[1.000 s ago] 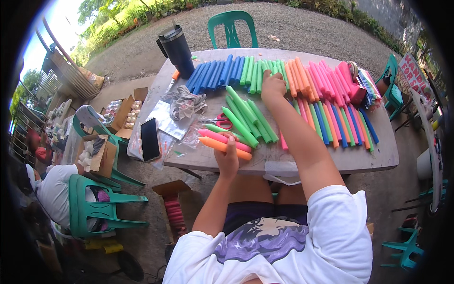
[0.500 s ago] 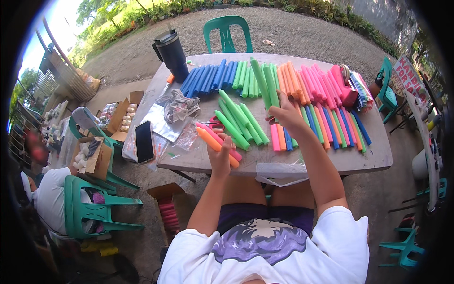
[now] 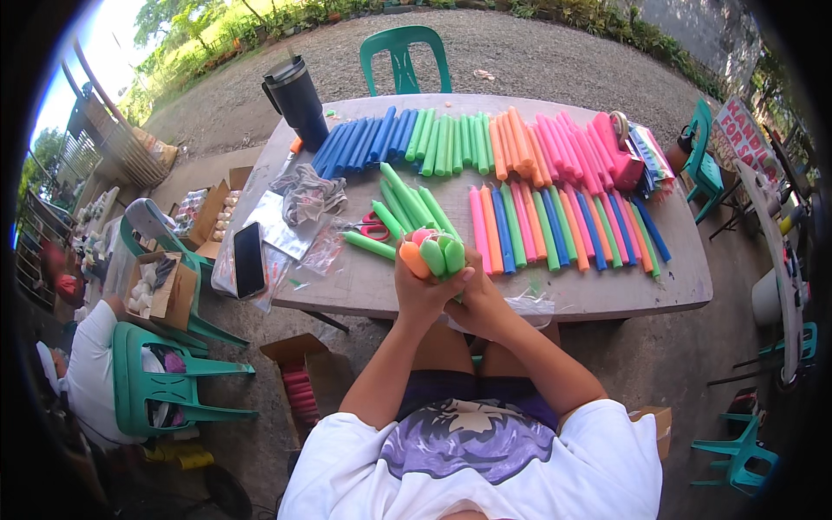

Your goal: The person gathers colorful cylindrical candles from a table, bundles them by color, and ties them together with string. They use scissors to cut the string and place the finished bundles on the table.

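Both hands are wrapped round one bundle of candles in front of my chest. Their ends point up toward me: an orange candle (image 3: 414, 260), green candles (image 3: 454, 257) and a bit of pink behind. My left hand (image 3: 419, 293) grips the bundle's left side, while my right hand (image 3: 479, 296) closes on its right and lower part. Just beyond lie several loose green candles (image 3: 406, 201) beside red-handled scissors (image 3: 374, 228). To the right is a row of mixed pink, orange, green and blue candles (image 3: 555, 227). The bundle's lower ends are hidden by my hands.
Sorted blue candles (image 3: 364, 143), green candles (image 3: 455, 143), orange candles (image 3: 518, 147) and pink candles (image 3: 579, 152) line the table's back. A tumbler (image 3: 296, 102), phone (image 3: 250, 260), crumpled cloth (image 3: 310, 192) and plastic bags occupy the left. A person (image 3: 87, 373) sits at left near boxes.
My right hand has brought green candles back from the far row. They have joined the orange and pink ones from my left hand, and both hands now clasp them together.
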The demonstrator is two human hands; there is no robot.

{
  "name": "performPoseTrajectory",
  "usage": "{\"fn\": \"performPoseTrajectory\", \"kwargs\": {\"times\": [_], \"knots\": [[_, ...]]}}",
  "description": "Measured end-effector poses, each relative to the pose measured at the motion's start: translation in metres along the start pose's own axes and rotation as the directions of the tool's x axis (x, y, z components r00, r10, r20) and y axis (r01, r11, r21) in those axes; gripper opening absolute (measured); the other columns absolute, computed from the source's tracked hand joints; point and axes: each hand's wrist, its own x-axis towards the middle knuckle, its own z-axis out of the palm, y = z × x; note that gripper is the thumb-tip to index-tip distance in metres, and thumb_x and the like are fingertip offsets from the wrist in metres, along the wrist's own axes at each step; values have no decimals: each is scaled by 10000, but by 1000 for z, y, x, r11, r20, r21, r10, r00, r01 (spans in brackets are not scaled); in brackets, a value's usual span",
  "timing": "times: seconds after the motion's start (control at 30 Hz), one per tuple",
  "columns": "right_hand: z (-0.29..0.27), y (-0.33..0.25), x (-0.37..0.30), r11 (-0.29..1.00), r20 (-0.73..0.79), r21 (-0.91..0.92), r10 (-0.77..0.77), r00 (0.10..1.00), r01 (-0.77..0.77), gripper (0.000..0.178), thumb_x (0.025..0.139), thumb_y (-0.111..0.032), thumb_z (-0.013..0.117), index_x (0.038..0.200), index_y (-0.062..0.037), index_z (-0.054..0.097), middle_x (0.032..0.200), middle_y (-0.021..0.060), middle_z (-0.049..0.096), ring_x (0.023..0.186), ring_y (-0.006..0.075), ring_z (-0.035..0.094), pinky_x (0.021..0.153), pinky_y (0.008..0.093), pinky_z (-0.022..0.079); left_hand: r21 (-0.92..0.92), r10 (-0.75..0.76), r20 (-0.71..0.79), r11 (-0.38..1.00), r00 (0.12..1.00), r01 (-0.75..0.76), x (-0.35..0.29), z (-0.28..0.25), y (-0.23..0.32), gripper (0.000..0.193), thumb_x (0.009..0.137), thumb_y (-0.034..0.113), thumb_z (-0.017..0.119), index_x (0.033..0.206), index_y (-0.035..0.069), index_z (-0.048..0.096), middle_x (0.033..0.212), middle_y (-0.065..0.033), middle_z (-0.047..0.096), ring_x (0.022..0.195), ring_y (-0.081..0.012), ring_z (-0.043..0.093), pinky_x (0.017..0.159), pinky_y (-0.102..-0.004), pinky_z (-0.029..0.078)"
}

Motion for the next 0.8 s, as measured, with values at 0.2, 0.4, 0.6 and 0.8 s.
{"fn": "performPoseTrajectory", "kwargs": {"times": [0.2,0.4,0.6,0.8], "knots": [[3,1,-2,995,-94,58,81,992,-76,794,728,-55,703,1339,-36,196,1260,235,409,1170,370,483,961,432,401,21,100,57,995,993,-101,-2,1,-3,833,615,135,880,1254,41,353,1143,-83,471,1049,-159,512,893,-307,471],[7,16,-9,987,-70,130,101,992,-91,735,769,-95,666,1357,-41,229,1269,215,411,1172,351,485,966,420,400,89,14,69,996,998,-20,-10,-1,-12,886,585,178,897,1267,41,347,1135,-84,476,1041,-172,508,906,-309,455],[-7,14,-2,919,198,212,294,935,-333,843,721,-95,693,1406,-68,201,1311,199,385,1251,340,408,1027,402,341,208,136,44,968,990,-142,-16,-2,-23,861,652,273,851,1288,40,320,1174,-110,456,1076,-204,489,946,-353,416],[-9,18,-1,859,302,293,333,893,-419,878,689,-111,725,1403,-66,217,1329,185,381,1280,325,378,1054,386,310,36,227,63,973,972,-230,-17,5,-25,734,807,279,714,1320,27,254,1183,-115,420,1087,-210,464,958,-359,389]]}}
